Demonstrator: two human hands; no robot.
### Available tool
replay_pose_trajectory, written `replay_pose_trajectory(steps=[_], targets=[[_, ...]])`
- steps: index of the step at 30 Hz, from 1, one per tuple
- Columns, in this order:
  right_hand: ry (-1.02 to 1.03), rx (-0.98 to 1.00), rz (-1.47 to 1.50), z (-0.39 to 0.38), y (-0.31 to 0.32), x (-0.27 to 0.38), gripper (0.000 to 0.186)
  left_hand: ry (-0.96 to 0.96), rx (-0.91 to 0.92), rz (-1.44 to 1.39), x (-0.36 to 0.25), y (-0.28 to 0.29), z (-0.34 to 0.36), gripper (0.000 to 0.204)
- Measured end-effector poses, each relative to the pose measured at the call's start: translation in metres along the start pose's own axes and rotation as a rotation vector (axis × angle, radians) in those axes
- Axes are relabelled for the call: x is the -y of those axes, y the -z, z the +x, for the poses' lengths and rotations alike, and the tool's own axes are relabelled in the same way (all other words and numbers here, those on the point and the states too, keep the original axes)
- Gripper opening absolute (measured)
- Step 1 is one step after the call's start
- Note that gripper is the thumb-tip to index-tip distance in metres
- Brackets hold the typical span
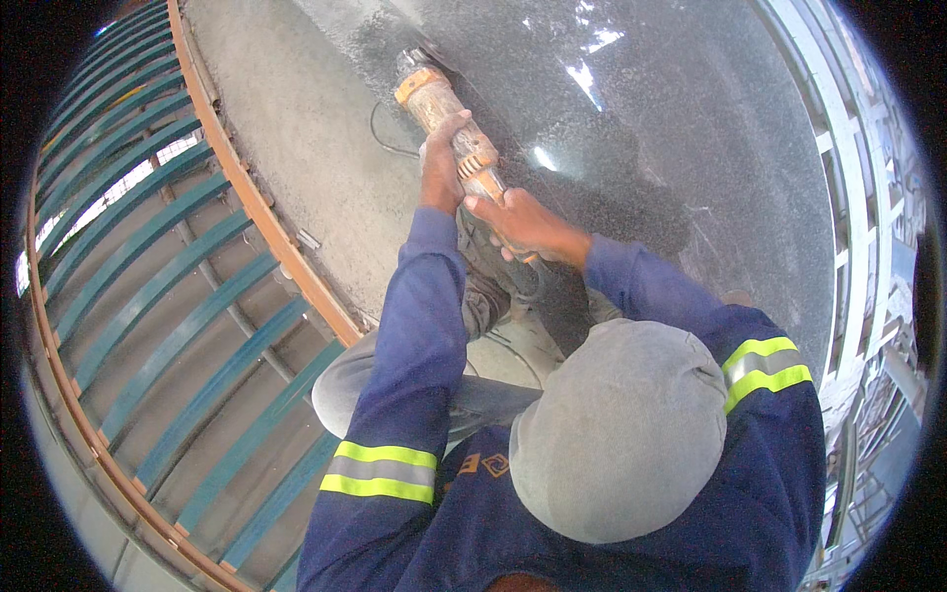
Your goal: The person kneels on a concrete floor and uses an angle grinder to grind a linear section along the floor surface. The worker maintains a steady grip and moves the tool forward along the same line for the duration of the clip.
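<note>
A dusty, orange-and-tan angle grinder (437, 106) points away from me, its dark disc (434, 57) at the far end over the seam between a dark grey sheet or floor and a paler strip. Haze and fine grit surround the disc. My left hand (446, 163) is wrapped round the middle of the grinder's body. Nearer to me, my right hand (528, 225) grips its rear handle. Whether the disc touches the surface cannot be made out.
Left stands a curved-looking rack of teal slats (187, 286) in an orange frame (258, 212). The dark, shiny grey surface (691, 128) spreads to the right, bordered by white metal rails (853, 227). A thin dark cable (385, 145) loops beside the grinder. My bent knee (345, 380) is close by.
</note>
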State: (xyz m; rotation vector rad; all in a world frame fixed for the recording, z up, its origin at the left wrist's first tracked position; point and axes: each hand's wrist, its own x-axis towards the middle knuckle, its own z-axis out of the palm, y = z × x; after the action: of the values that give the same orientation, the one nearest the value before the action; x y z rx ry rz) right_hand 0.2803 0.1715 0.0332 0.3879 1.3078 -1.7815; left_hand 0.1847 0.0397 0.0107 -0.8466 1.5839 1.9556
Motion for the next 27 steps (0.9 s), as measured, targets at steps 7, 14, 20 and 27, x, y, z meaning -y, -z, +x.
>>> replay_pose_trajectory(steps=[7, 14, 20, 27], targets=[[0.041, 0.000, 0.025, 0.004, 0.001, 0.001, 0.055, 0.014, 0.040, -0.064, 0.003, 0.008, 0.018, 0.031], [-0.004, 0.011, 0.031, -0.008, -0.002, 0.007, 0.057, 0.039, 0.007, -0.034, -0.004, 0.000, -0.004, 0.028], [-0.034, -0.027, 0.001, -0.009, -0.001, 0.004, 0.059, 0.045, -0.010, -0.095, 0.000, -0.004, -0.008, 0.030], [0.010, 0.000, 0.004, 0.004, 0.002, -0.009, 0.058, 0.037, 0.032, -0.106, 0.000, -0.003, -0.001, 0.031]])
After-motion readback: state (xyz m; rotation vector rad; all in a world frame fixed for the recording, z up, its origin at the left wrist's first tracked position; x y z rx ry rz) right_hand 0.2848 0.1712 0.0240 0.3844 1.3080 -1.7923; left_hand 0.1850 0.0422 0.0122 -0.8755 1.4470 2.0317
